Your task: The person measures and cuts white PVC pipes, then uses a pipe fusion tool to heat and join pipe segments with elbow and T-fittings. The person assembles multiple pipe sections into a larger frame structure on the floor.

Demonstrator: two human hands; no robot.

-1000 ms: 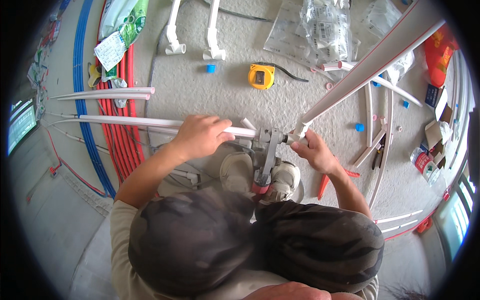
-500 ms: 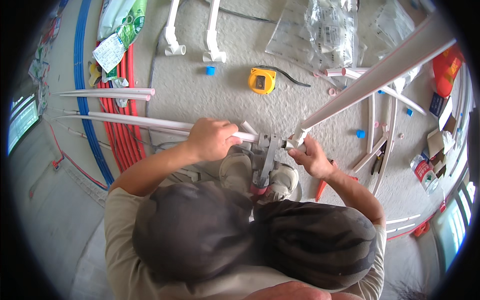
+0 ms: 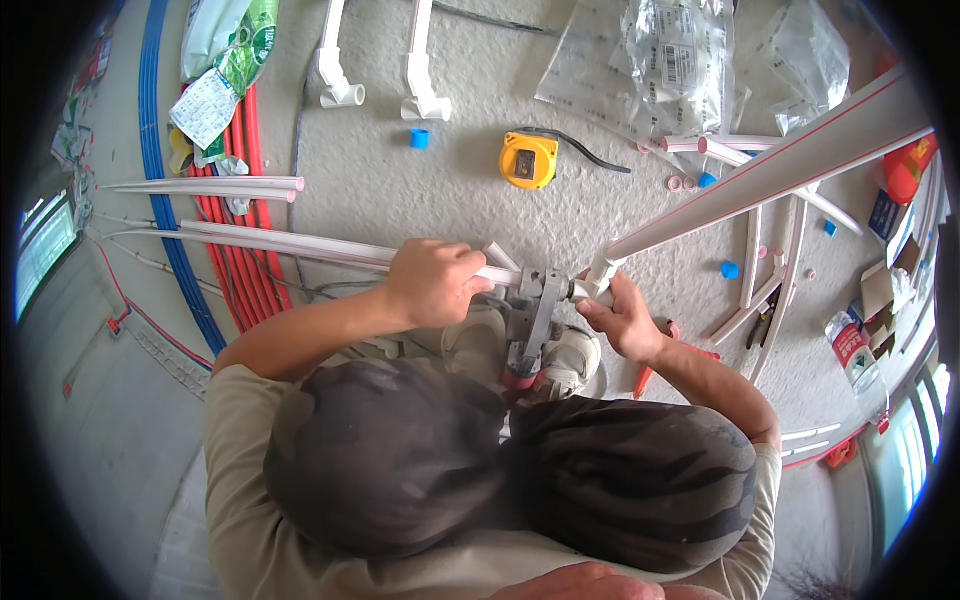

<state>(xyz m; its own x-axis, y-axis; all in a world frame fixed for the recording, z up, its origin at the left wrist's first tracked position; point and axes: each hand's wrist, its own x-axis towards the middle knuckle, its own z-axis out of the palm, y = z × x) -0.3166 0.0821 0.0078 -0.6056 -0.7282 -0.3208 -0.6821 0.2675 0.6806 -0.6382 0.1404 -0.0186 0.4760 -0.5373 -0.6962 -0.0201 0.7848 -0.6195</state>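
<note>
My left hand (image 3: 435, 284) is closed round a long white plastic pipe (image 3: 330, 250), which runs off to the left. The pipe's right end meets the socket side of a grey pipe welding tool (image 3: 541, 315) standing between my shoes. On the tool's other side, my right hand (image 3: 625, 318) grips a white pipe fitting (image 3: 597, 284), its fingers partly behind it. From that fitting a long white pipe with a thin red line (image 3: 750, 190) rises to the upper right. The fitting sits against the tool's dark right-hand die; how deep it goes is hidden.
A yellow tape measure (image 3: 528, 160) lies ahead on the concrete floor. Two white pipes with elbow ends (image 3: 428, 107), blue caps (image 3: 419, 138) and clear plastic bags (image 3: 670, 65) lie around it. Red pipes (image 3: 240, 190) cross at left; pliers (image 3: 762, 325) and a red tool (image 3: 643, 380) lie right.
The view has shifted slightly. Both hands keep the same hold, with the pipe and the fitting still against the welding tool.
</note>
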